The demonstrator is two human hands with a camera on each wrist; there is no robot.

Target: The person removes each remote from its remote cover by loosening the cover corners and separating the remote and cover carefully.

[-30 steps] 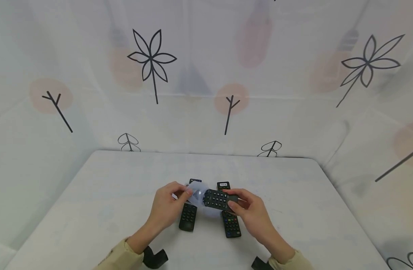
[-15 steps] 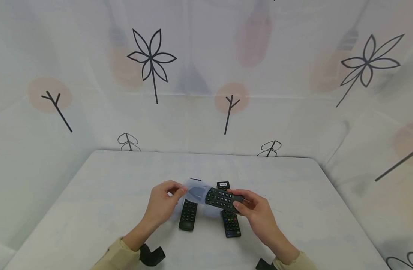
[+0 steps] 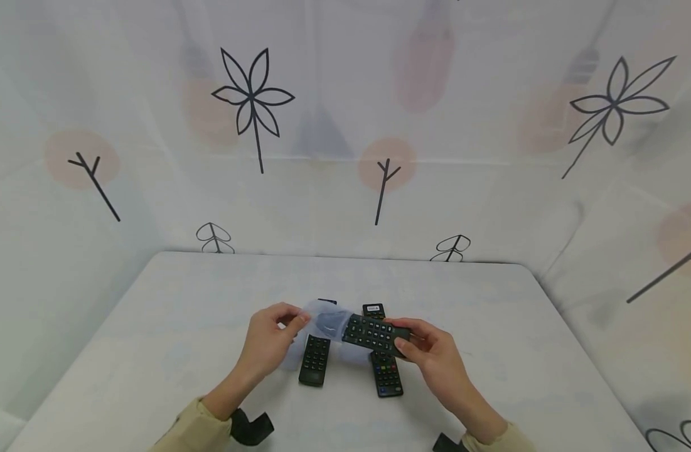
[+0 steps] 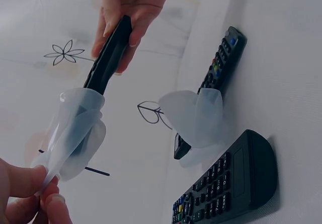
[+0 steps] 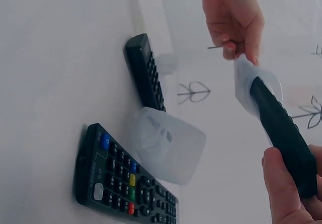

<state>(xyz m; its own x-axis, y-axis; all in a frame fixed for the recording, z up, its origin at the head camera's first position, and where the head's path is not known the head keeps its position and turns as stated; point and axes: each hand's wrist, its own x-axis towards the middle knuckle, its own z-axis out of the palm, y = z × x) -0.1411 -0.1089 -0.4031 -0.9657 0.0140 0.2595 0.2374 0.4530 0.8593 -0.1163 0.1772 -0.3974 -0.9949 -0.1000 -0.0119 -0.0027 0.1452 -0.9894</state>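
A black remote control (image 3: 370, 333) is held up in my right hand (image 3: 435, 351), gripped near one end between thumb and fingers, buttons toward the head camera. Its other end sits inside a translucent bluish sleeve (image 4: 75, 133). My left hand (image 3: 270, 339) pinches the far tip of that sleeve between thumb and fingers, seen closely in the left wrist view. Part of the remote shows blurred through the sleeve. Below the hands, one black remote (image 3: 315, 361) lies on the left and another with coloured buttons (image 3: 387, 375) on the right.
Another translucent sleeve (image 5: 168, 143) is near the two lying remotes, partly covering one in the left wrist view. The white table (image 3: 221, 282) meets a patterned cloth wall (image 3: 311, 207) at the back. Black straps (image 3: 251, 429) hang near the cuffs.
Both hands have shifted: the left one leftward, the right one, with the remote, slightly rightward. The sleeve looks more stretched out between them. The lying remotes have stayed put.
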